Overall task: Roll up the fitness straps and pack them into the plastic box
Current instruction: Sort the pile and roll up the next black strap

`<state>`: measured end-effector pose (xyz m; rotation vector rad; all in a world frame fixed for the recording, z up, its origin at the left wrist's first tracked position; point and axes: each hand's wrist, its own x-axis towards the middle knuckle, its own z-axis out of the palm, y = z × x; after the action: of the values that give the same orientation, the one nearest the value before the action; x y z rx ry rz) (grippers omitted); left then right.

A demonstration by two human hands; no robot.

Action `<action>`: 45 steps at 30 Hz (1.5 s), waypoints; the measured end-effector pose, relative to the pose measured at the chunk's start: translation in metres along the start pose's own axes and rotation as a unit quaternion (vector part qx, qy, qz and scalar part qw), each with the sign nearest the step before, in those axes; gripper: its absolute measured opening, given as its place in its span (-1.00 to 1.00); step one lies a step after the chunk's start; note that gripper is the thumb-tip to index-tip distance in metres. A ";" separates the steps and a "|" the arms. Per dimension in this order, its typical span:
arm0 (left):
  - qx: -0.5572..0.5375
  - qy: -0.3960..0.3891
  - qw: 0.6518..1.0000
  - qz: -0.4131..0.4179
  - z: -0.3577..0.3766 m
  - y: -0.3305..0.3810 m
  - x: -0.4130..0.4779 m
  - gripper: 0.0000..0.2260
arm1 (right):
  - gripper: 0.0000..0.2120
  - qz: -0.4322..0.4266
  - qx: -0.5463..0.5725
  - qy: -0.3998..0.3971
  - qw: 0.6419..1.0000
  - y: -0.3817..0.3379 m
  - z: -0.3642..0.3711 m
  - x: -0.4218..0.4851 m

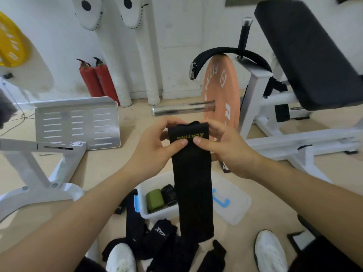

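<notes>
A: While looking straight down past the forearms, seeing what first?

B: Two white shoes, left shoe (120,258) and right shoe (270,250), with a heap of loose black straps (157,242) spread on the floor between them.

A: And just beyond the heap?

B: The plastic box (160,213), open, standing on the floor. Inside, a green roll (155,200) and a black roll (170,195) side by side, touching. To its right, lying flat, a clear lid (235,211) with a blue clasp.

A: Hands?

B: Both raised above the box: left hand (155,148) and right hand (225,148) pinching the top end of one long black strap (193,183), thumbs pressed on the near face just under yellow lettering (190,136), fingers curled behind. Thumb tips close together, not quite touching.

A: Rolled at all?

B: Slightly bunched at the top edge, between the fingers; otherwise flat, hanging straight down in front of the box, lower end down at the heap. Touching it or not: cannot tell.

A: Farther off?

B: A steel bar (182,109) carrying an orange weight plate (222,99); right of that, a white bench frame with a black pad (308,55); left, a slotted white footplate (78,122); at the back, two red fire extinguishers (98,79) against the white wall.
</notes>
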<state>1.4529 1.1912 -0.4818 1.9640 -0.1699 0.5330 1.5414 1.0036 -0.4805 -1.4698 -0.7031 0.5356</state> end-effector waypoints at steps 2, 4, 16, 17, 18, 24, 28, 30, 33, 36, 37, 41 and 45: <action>0.041 0.033 0.998 0.036 0.000 0.000 -0.001 -0.66 | -0.73 0.049 0.011 -0.037 0.998 -0.003 0.000 0.000; 0.078 0.050 0.994 0.065 -0.001 -0.001 -0.002 -0.66 | -0.69 0.097 0.047 -0.063 0.992 -0.006 0.001 0.000; -0.007 0.010 1.000 -0.004 -0.007 0.001 -0.006 -0.84 | -0.53 0.068 0.094 -0.004 0.993 0.000 -0.003 0.007; -0.025 0.015 0.999 -0.036 -0.007 0.002 -0.005 -0.85 | -0.53 0.065 0.098 -0.010 0.993 0.001 -0.003 0.007; -0.044 0.015 0.996 -0.070 -0.008 0.002 -0.004 -0.85 | -0.54 0.060 0.099 -0.015 0.993 0.001 -0.003 0.007; -0.147 -0.062 0.964 -0.215 -0.004 0.005 -0.005 -0.72 | -0.54 0.015 0.047 0.007 0.999 0.004 -0.006 0.007; -0.111 -0.049 0.975 -0.186 0.001 0.002 -0.007 -0.72 | -0.50 -0.030 -0.037 0.033 0.998 0.009 -0.001 0.003; -0.098 -0.037 0.980 -0.166 0.005 -0.002 -0.009 -0.69 | -0.46 -0.042 -0.053 0.036 0.997 0.012 0.003 0.000; -0.059 -0.023 0.990 -0.126 0.006 -0.003 -0.009 -0.67 | -0.41 -0.043 -0.086 0.037 0.995 0.012 0.006 -0.003; -0.033 -0.007 0.996 -0.088 0.003 0.002 -0.008 -0.67 | -0.43 -0.016 -0.103 0.021 0.994 0.002 0.002 -0.002; -0.026 -0.002 0.997 -0.078 0.003 0.002 -0.008 -0.66 | -0.48 0.004 -0.091 0.008 0.996 -0.002 0.002 -0.001; 0.005 0.039 0.999 -0.034 0.005 0.002 -0.007 -0.64 | -0.63 0.081 0.008 -0.038 0.996 -0.008 0.004 0.001; -0.032 0.059 0.997 -0.025 0.015 0.003 -0.008 -0.61 | -0.52 0.092 0.174 -0.066 0.978 -0.006 0.025 0.000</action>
<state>1.4495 1.1757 -0.4882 1.8645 -0.0620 0.6016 1.5230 1.0206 -0.4754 -1.1826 -0.5456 0.8594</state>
